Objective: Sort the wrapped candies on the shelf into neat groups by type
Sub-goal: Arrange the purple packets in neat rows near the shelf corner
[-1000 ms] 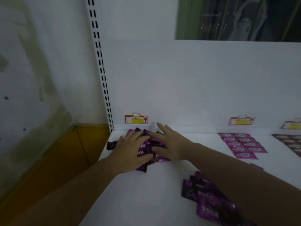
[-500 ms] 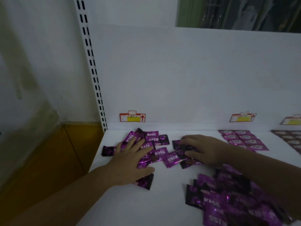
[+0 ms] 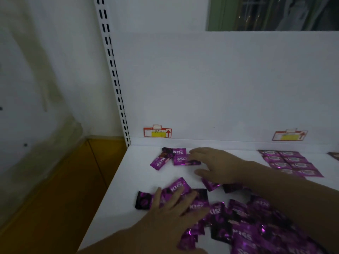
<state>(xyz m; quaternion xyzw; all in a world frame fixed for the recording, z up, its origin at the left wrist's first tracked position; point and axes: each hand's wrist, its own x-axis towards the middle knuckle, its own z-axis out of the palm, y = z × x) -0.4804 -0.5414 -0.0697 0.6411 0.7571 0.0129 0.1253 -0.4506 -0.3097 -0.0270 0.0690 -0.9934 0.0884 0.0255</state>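
In the head view, the white shelf (image 3: 139, 180) is carrying purple wrapped candies in several clusters. The left hand (image 3: 170, 211) is lying palm down near the shelf's front left part, its fingers (image 3: 175, 197) spread straight and pressing on a few "KISS" packets (image 3: 178, 186), gripping nothing. Just to the left of those fingers a dark purple wrapper (image 3: 144, 199) is lying flat, close to the shelf's left edge. The right hand (image 3: 218, 165) is reaching across toward the back left corner, palm down and fingers relaxed and extended rather than curled; its fingertips are touching or almost touching a small group of packets (image 3: 176, 156) sitting near that corner, and whether there is real contact is hard to tell through the blur. A large loose heap of purple candies (image 3: 247, 226) is spreading over the front right part of the shelf, under and beside the right forearm. Toward the back right, pinker packets (image 3: 291, 163) are lying in tidy rows, edge to edge. Two red and yellow price tags (image 3: 157, 132) (image 3: 289, 135) are sticking to the foot of the white back panel (image 3: 220, 88), and a slotted upright (image 3: 113, 70) is rising from the shelf's back left corner.
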